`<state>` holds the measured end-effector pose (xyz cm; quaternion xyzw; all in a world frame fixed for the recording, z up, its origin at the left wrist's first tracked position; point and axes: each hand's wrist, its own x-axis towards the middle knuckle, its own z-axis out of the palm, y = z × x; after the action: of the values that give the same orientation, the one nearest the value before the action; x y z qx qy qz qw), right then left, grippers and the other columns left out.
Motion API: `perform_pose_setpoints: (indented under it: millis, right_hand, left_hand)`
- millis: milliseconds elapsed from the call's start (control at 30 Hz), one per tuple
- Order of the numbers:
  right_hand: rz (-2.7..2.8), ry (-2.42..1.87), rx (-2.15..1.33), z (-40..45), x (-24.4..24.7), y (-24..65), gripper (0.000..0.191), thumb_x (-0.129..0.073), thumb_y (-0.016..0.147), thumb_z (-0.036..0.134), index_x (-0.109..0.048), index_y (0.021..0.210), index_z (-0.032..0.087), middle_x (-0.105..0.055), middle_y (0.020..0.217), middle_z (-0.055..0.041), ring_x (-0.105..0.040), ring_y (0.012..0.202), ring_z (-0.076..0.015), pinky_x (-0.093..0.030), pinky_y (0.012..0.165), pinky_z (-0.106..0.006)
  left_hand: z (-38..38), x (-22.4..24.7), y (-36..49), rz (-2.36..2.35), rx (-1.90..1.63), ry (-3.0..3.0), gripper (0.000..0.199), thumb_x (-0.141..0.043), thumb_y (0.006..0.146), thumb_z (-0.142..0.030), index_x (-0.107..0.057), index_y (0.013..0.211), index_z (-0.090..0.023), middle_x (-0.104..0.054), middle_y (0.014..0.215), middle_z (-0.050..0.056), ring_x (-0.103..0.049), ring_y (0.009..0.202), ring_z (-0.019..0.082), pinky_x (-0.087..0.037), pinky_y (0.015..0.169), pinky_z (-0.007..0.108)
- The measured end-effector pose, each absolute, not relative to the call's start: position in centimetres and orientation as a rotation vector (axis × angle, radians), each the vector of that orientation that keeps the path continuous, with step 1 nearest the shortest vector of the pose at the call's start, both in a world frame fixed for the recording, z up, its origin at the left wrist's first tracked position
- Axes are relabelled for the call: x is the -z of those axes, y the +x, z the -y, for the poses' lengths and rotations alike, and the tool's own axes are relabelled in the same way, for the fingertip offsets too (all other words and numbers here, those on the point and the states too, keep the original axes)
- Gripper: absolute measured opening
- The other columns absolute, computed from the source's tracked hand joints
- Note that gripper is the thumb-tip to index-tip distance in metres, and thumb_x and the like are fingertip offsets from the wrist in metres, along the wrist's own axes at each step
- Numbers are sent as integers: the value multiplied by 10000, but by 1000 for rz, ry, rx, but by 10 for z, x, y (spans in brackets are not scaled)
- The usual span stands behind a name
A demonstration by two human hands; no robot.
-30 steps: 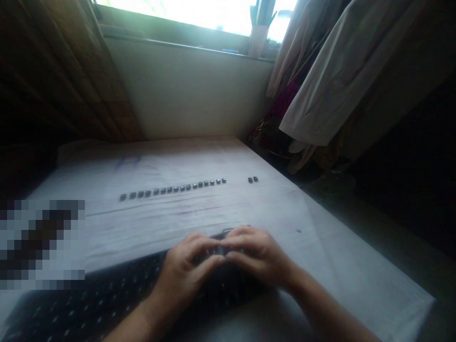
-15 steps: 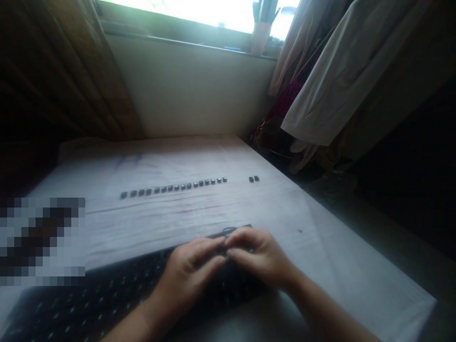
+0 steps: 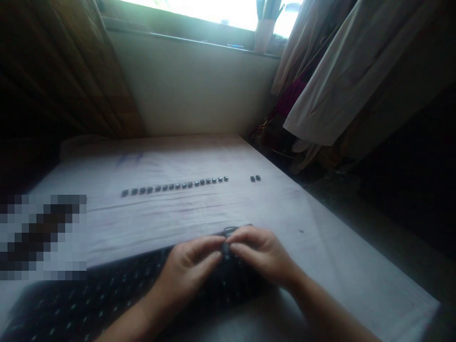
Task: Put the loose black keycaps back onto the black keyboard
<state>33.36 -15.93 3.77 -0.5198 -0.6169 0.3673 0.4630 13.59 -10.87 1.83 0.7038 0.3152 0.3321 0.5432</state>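
Note:
A black keyboard (image 3: pixel 117 280) lies slanted across the front of the white-covered table. Over its right part, my left hand (image 3: pixel 194 261) and my right hand (image 3: pixel 261 251) meet fingertip to fingertip. Between their fingertips sits a small dark key (image 3: pixel 226 248), touched from both sides. Further back, a long row of small dark keycaps (image 3: pixel 178 186) runs across the cloth. Two more keycaps (image 3: pixel 255 178) lie side by side to the right of that row.
The white cloth (image 3: pixel 285 209) bears a small dark speck (image 3: pixel 301 232) on the right. A blurred-out patch (image 3: pixel 42 237) covers the left. Behind the table are a wall, a window and a brown curtain (image 3: pixel 71 71); light cloth (image 3: pixel 327 95) hangs at the right.
My fingertips have parted slightly, so the dark key between them shows more clearly. The view has shifted a little; the keyboard and the row of keycaps look otherwise unchanged.

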Motion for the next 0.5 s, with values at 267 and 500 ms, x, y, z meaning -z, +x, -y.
perform_pose_setpoints:
  millis: [267, 500]
  right_hand:
    - [1588, -1277, -894, 160, -40, 334, 109, -633, 830, 198, -741, 845, 194, -757, 817, -36, -701, 763, -169, -560, 740, -280]
    - [1671, -1136, -818, 159, -32, 336, 191, -629, 870, 182, -736, 1026, 212, -729, 911, -51, -685, 832, -157, -557, 773, -278]
  left_hand:
    - [109, -21, 138, -739, -744, 1639, 161, -674, 838, -276, -768, 967, -264, -774, 919, -13, -727, 847, 185, -563, 839, 292]
    - [107, -17, 141, -717, -721, 1456, 198, -683, 804, -314, -723, 969, -213, -760, 918, 20, -703, 843, 191, -548, 788, 300]
